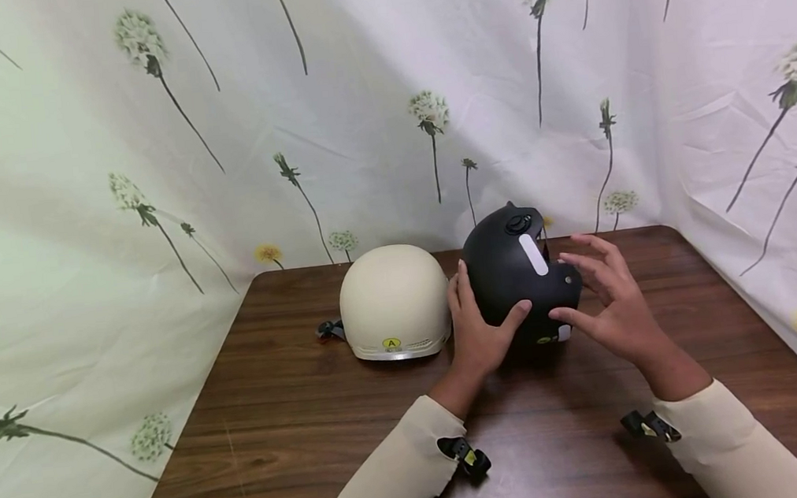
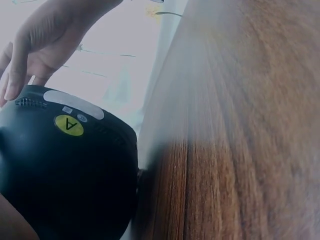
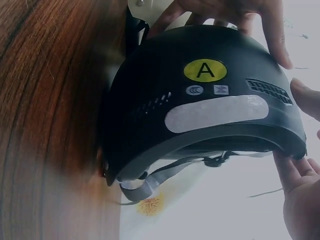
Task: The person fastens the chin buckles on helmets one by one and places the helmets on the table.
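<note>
A black helmet (image 1: 507, 271), turned on its side, stands between my hands close over the table. My left hand (image 1: 478, 325) holds its left side, fingers along the shell and thumb across the front. At the right edge, my right hand (image 1: 613, 301) is spread, with its thumb over the outside of the shell and fingers by the rim. The right wrist view shows a yellow "A" sticker (image 3: 205, 70), a pale reflective strip (image 3: 217, 114) and a grey chin strap (image 3: 160, 180) under the rim. A cream helmet (image 1: 394, 301) sits upright left of the black one.
The brown wooden table (image 1: 301, 439) meets a white flower-printed curtain (image 1: 366, 125) at its back and sides. A black buckle (image 1: 327, 330) on a strap pokes out from the cream helmet's left. Dark bands (image 1: 470, 460) show at both sleeve cuffs.
</note>
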Available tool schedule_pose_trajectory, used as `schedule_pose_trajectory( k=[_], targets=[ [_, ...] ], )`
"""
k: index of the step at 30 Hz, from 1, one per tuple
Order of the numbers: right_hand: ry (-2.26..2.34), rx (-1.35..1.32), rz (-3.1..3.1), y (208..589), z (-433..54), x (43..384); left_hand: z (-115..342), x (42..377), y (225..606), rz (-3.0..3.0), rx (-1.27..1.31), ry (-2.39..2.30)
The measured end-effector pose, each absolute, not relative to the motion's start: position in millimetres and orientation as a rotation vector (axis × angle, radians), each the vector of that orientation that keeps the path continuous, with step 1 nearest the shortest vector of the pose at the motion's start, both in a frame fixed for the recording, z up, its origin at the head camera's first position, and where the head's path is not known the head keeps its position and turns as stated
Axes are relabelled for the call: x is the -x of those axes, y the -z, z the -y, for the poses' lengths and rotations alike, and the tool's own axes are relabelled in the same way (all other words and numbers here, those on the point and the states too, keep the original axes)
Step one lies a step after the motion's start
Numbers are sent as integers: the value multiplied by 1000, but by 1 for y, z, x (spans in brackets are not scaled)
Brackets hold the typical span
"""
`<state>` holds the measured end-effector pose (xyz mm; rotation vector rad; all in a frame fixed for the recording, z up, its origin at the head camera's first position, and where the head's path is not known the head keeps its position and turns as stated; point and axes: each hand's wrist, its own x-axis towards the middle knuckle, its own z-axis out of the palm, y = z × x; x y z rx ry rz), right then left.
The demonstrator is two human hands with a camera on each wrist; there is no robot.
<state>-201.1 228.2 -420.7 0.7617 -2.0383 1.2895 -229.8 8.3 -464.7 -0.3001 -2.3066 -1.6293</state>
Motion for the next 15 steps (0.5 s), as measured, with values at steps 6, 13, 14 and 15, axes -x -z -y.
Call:
schedule_pose_trajectory(
  k=[6,13,14,15],
  targets=[
    [-1370,-695,2109,423,-228,202,-8,230,465,2326,308,1608],
    [-1412,-663,2152,421,-227,202,-9,229,464,2309,335,1550],
    [-1417,-658,2163,421,-227,202,-9,229,464,2303,345,1539],
    [-1419,-655,2175,421,-227,202,-9,229,464,2296,357,1527]
  ],
)
